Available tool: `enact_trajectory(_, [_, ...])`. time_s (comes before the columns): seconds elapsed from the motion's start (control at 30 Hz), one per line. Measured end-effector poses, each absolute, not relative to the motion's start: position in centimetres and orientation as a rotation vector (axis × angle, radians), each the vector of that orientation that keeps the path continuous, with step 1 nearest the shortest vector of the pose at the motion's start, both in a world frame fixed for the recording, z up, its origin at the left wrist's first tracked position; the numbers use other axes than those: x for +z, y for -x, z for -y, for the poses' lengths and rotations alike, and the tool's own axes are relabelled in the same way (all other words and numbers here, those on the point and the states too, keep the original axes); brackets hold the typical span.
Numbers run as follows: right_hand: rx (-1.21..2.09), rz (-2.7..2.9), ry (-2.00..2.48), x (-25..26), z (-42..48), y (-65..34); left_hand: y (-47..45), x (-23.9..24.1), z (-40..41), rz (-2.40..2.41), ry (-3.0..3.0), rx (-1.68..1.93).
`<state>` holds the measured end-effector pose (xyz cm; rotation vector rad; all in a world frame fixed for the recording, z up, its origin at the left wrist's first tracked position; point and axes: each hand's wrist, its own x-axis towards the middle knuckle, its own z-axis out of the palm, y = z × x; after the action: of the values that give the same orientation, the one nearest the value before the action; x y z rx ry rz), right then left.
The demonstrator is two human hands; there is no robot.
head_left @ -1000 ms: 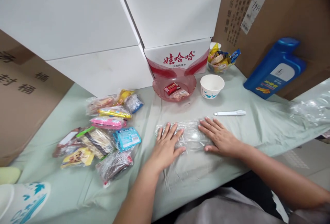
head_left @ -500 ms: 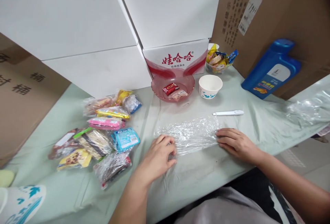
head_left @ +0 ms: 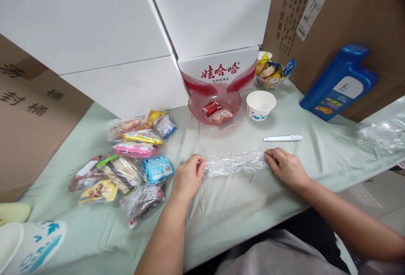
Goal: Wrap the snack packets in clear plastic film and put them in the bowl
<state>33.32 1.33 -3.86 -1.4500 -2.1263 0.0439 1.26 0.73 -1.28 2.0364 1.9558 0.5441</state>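
Left hand: I am pinching the film by one end. Right hand: I am pinching its opposite end. The film is stretching between them over the cloth; the cutter is lying beyond it, with snacks to my left.

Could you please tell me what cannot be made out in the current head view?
All in the head view:
Clear plastic film: its very ends, hidden by the fingers of the left hand and right hand.
Patterned cup: cut off by the left and bottom edges.
Pale green thing: cut off by the left edge; identity unclear.
Carton label: print too small.
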Motion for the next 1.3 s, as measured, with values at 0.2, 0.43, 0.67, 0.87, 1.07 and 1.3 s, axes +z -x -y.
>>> enact_trajectory(0.2, [-0.179,2.126,1.606,-4.6,-1.9,-33.1,-2.4,-2.6,-1.5,-2.137,-2.089,0.397])
enact_trajectory(0.43, [-0.199,2.174,1.273,-2.6,-1.0,-31.7,-2.5,-2.0,-0.4,-2.131,-2.354,0.929])
enact_trajectory(0.67, [0.205,2.722,1.090,-3.8,-0.8,-30.9,-2.6,-1.8,-0.1,-1.549,-2.544,0.662])
enact_trajectory(0.87, [0.196,2.590,1.209,-3.0,-0.7,-36.7,-2.1,-2.3,-0.2,-1.759,-2.470,0.516])
enact_trajectory(1.07, [0.232,2.624,0.925,-3.5,3.7,-37.5,-5.2,-1.9,1.5,-1.683,-2.524,0.591])
enact_trajectory(1.3, [0.484,2.542,0.747,0.7,4.8,-34.8,-7.9,-1.5,3.8,-1.133,-2.521,0.447])
